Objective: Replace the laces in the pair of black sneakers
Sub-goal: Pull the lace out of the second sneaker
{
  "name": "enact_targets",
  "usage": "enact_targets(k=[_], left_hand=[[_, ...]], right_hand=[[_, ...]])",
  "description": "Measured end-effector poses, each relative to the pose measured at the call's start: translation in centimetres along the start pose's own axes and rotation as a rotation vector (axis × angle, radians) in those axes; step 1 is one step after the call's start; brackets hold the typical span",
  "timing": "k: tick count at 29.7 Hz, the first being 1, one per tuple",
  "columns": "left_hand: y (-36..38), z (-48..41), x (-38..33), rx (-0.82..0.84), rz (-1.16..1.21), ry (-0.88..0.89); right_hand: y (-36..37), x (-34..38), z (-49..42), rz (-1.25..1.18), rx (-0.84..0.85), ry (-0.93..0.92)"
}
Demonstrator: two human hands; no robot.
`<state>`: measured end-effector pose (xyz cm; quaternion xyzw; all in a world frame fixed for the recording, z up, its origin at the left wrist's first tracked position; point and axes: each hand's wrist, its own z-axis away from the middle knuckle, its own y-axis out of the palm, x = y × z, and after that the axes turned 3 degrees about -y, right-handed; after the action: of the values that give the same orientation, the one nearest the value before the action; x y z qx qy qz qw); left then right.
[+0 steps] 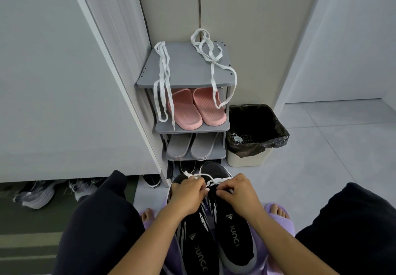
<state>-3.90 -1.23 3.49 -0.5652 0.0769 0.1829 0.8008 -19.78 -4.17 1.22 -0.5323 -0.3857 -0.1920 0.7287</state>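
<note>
- Sneakers (198,244): two, black with white stripes. They lie side by side between the person's knees, low in the view, toes pointing away towards the rack.
- Hands: two, both at the toe end of the sneakers.
- Left hand (188,195): fingers curled, pinching the held lace.
- Right hand (237,193): fingers curled, pinching the same lace just beside the left hand.
- Held lace (211,181): one, white. It runs between the two hands, with a loop rising beyond the fingers. I cannot tell which sneaker it threads.
- Loose laces: two, white, both on the top shelf of the rack (188,68).
- Left lace (162,71): hangs over the front edge, down past the shelf below.
- Right lace (211,60): looped at the back, with its tail hanging off the front right corner.
- Rack contents, second shelf: two pink slippers (186,111), a pair.
- Rack contents, third shelf: two grey slippers (180,146), a pair.
- Rack contents, below the third shelf: dark shoes, partly hidden, count unclear.
- Bin (246,161): one, cream, with a black liner, standing on the floor just right of the rack. Inside is a small white item with dark bits (236,138), too small to identify.
</note>
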Motion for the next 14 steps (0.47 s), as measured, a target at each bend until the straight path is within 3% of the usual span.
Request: enact_targets(k=[6,14], left_hand=[[-0.06,0.10,0.07,0.047,0.541,-0.075],[-0.06,0.32,0.25,0.093,0.786,-0.095]], right_hand=[[0.51,0.71,-1.07,0.039,0.059,0.047],[0.16,0.44,-0.71,-0.142,0.070,0.017]])
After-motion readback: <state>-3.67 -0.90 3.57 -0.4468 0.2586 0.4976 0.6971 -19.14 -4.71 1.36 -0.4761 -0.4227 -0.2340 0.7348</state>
